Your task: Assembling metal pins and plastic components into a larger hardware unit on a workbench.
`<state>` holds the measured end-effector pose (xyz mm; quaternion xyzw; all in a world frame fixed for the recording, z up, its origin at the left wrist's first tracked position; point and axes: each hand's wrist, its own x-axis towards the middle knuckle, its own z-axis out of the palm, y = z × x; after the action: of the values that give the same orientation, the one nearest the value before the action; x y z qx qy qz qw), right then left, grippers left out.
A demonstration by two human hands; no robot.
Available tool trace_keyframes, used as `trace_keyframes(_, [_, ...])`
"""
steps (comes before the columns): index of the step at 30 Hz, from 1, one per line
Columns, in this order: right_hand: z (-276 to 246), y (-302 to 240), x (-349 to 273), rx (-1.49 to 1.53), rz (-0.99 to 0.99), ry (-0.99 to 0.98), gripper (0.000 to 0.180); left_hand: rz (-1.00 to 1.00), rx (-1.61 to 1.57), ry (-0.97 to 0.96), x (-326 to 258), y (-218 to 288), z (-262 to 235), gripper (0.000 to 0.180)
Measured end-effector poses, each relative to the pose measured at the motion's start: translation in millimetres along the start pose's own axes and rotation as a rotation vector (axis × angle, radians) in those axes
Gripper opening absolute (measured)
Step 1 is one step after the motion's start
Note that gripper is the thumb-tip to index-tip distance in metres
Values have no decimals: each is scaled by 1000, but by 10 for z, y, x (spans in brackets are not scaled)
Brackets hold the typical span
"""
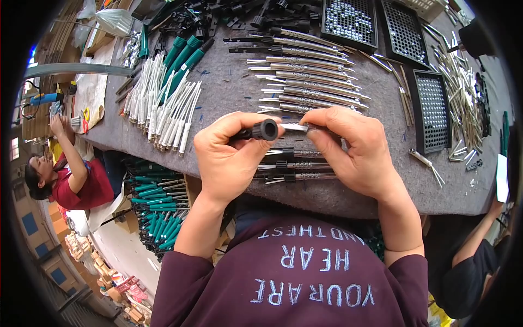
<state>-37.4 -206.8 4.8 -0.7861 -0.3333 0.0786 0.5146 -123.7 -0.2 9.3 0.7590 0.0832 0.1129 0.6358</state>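
Head view: left hand (231,158) pinches black ribbed collar (262,131), right hand (354,150) fingers pinch the thin metal tube (294,127) it sits on, held above grey bench (229,87). Tube looks light, stiff, slippery; grip collar and mid-tube. Finished pieces (294,163) lie under hands.

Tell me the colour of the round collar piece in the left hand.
Black, on a silvery metal tube; the collar shows in the head view, in the left hand.
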Motion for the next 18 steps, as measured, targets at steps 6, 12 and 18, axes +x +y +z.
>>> trace_keyframes(6, [40, 48, 3, -151, -139, 125, 16, -160, -267, 73, -63, -7, 82, 17])
trace_keyframes(12, [69, 60, -6, -126, -130, 141, 17, -100, -287, 192, -125, -1, 272, 17])
trace_keyframes(18, [83, 91, 13, -288, -268, 249, 22, -109, -413, 245, -167, 43, 436, 22])
